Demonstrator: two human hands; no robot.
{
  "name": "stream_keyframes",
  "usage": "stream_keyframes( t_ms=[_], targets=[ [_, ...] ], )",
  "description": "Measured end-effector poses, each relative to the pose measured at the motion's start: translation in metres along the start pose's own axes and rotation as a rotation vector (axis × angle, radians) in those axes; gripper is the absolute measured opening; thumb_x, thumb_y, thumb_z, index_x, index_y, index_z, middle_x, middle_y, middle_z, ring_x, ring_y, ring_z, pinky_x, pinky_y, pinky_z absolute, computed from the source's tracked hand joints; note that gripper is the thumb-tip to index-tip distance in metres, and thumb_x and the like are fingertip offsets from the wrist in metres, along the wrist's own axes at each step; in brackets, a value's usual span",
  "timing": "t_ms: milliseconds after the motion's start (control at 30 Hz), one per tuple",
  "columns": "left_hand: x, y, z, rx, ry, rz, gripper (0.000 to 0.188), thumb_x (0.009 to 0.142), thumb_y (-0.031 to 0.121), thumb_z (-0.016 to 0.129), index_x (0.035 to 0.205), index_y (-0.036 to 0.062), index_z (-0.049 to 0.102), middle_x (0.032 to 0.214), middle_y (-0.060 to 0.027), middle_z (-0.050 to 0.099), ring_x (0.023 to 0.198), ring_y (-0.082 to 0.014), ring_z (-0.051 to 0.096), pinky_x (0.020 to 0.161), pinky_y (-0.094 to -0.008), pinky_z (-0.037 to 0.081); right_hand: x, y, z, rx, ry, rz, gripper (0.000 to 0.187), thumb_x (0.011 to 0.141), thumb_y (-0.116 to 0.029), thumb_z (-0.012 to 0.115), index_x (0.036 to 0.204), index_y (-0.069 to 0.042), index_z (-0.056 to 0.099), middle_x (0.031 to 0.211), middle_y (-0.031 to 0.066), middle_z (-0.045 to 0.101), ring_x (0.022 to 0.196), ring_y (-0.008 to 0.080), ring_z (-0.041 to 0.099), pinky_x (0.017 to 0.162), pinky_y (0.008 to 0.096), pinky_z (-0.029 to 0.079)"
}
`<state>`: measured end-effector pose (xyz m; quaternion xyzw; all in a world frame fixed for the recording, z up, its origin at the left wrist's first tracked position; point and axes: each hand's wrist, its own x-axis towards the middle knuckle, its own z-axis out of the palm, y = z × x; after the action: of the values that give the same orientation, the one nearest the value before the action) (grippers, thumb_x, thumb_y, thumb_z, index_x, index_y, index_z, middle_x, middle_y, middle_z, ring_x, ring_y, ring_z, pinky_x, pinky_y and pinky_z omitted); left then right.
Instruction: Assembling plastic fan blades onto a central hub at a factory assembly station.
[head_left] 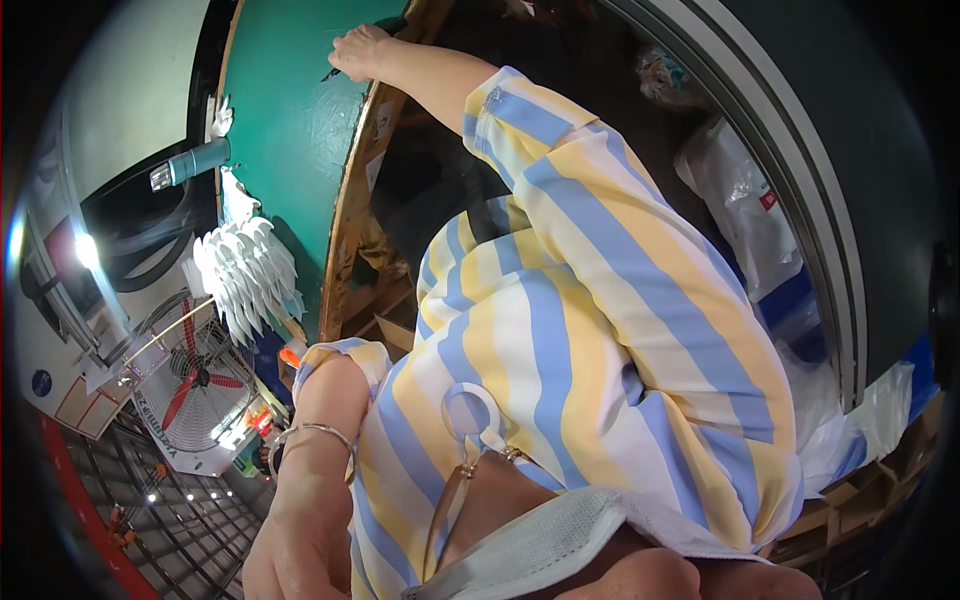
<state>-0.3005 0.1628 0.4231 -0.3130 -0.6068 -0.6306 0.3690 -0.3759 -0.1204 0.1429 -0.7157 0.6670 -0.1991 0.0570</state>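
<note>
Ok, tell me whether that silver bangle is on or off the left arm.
On: the silver bangle curves across the left arm, between sleeve and left hand; its far side is hidden.

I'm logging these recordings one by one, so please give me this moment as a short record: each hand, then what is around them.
Right hand: right hand at the green tabletop, near its wooden edge; fingers curled, grip unclear
Left hand: left hand low in the picture, partly cut off; grip cannot be told
Left wrist: silver-coloured bracelet
Clothing: striped shirt
Left of tabletop: cluster of white curved pieces, with a teal cylinder above it in view
Further left: fan with red blades
Picture's right: pale plastic bag
</note>
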Motion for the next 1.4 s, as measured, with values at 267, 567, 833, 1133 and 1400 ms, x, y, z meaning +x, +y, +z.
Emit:
stream_keyframes(
  t_ms=[267, 567, 833, 1133, 1400],
  targets=[
    [-0.009, 0.030, 0.008, 0.085, 0.043, 0.089, 0.003, 0.080, 0.009, 0.058, 0.083, 0.0084, 0.060, 0.079, 0.0007, 0.057, 0.075, -0.0095, 0.058, 0.072, -0.0243, 0.047, -0.009, 0.000, -0.005, 0.075, -0.016, 0.011, 0.028, 0.083, -0.012, 0.053, 0.110, -0.011, 0.064, 0.117, 0.0132, 0.059, 0.109, 0.0309, 0.059, 0.091, 0.0441, 0.049],
    [-0.025, 0.078, 0.000, 0.263, 0.085, 0.296, 0.006, 0.078, 0.003, 0.059, 0.081, 0.0090, 0.059, 0.076, 0.0033, 0.056, 0.073, -0.0086, 0.058, 0.073, -0.0238, 0.046, -0.009, 0.007, 0.013, 0.028, 0.119, -0.014, 0.028, 0.086, -0.019, 0.049, 0.110, -0.012, 0.060, 0.112, 0.0147, 0.059, 0.104, 0.0332, 0.060, 0.086, 0.0464, 0.050],
    [-0.037, 0.099, -0.010, 0.272, 0.117, 0.399, 0.008, 0.078, 0.003, 0.058, 0.082, 0.0090, 0.060, 0.075, 0.0034, 0.055, 0.071, -0.0084, 0.057, 0.073, -0.0251, 0.046, -0.012, 0.003, 0.011, -0.006, 0.167, -0.038, 0.026, 0.084, -0.023, 0.054, 0.106, -0.009, 0.056, 0.102, 0.0150, 0.061, 0.092, 0.0343, 0.063, 0.077, 0.0478, 0.053],
    [-0.035, 0.099, -0.017, 0.140, 0.102, 0.362, 0.010, 0.080, 0.002, 0.057, 0.084, 0.0089, 0.062, 0.072, 0.0031, 0.055, 0.068, -0.0088, 0.055, 0.074, -0.0277, 0.047, -0.017, 0.003, 0.009, -0.021, 0.229, -0.060, 0.024, 0.085, -0.023, 0.055, 0.106, -0.012, 0.056, 0.100, 0.0140, 0.059, 0.092, 0.0333, 0.062, 0.075, 0.0474, 0.053],
    [-0.048, 0.117, -0.024, 0.051, -0.060, 0.288, 0.008, 0.081, 0.003, 0.058, 0.081, 0.0075, 0.066, 0.074, 0.0023, 0.059, 0.067, -0.0100, 0.057, 0.075, -0.0282, 0.048, -0.022, 0.006, 0.009, 0.000, 0.237, -0.050, 0.024, 0.086, -0.025, 0.056, 0.105, -0.011, 0.057, 0.100, 0.0130, 0.059, 0.092, 0.0329, 0.062, 0.075, 0.0467, 0.053]
  ],
)
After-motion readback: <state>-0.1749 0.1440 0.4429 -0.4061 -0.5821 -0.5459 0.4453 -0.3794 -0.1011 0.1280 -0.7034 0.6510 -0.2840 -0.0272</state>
